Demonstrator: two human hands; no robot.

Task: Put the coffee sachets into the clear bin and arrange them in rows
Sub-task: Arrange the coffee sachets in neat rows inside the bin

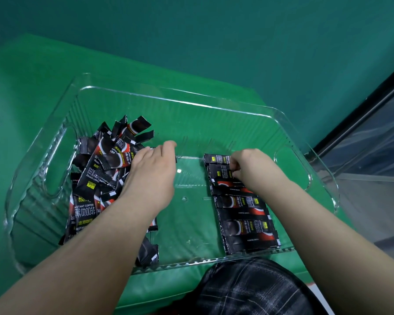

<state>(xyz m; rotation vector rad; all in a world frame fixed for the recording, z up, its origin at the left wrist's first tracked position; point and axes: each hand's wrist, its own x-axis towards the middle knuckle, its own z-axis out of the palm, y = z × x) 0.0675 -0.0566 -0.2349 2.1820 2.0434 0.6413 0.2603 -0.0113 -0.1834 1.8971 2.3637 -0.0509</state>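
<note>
Left of frame: a loose heap of coffee sachets (105,178) lies inside the clear bin (191,96), unsorted. The left hand (150,176) rests on the heap's right edge; its fingertips are hidden, so a grasp cannot be confirmed. Centre: bare bin floor. Right of frame: a tidy row of sachets (243,214) runs along the bin's right side, where the right hand (250,167) pinches the farthest sachet. Judged partly done: one row laid, the heap remaining.

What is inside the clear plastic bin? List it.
Clear plastic bin: a loose pile of black coffee sachets under the left hand, a neat row under the right hand. Lower layers are hidden.
</note>
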